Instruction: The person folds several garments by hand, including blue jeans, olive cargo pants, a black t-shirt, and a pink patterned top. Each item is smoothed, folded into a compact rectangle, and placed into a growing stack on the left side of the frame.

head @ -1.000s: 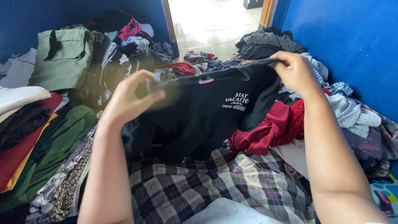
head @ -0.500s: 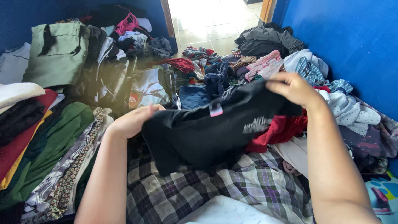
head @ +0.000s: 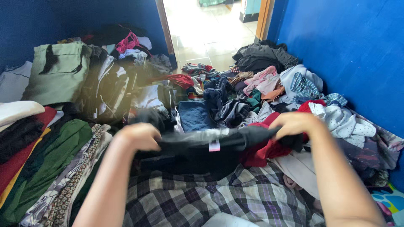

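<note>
Gripping black shirt point(head: 210, 143) at opposite ends: left hand point(head: 139, 136) and right hand point(head: 294, 124) both closed; long axis running left-right, above plaid cloth point(head: 210, 193).

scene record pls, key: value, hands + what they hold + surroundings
left hand: grips the left end of the black garment
right hand: grips its right end
garment state: stretched flat between both hands, low over the plaid cloth
label: small pink tag at the middle edge
left side: folded stacks, green clothes
right side: loose pile, red garment, against the blue wall
far: open doorway, tiled floor
</note>
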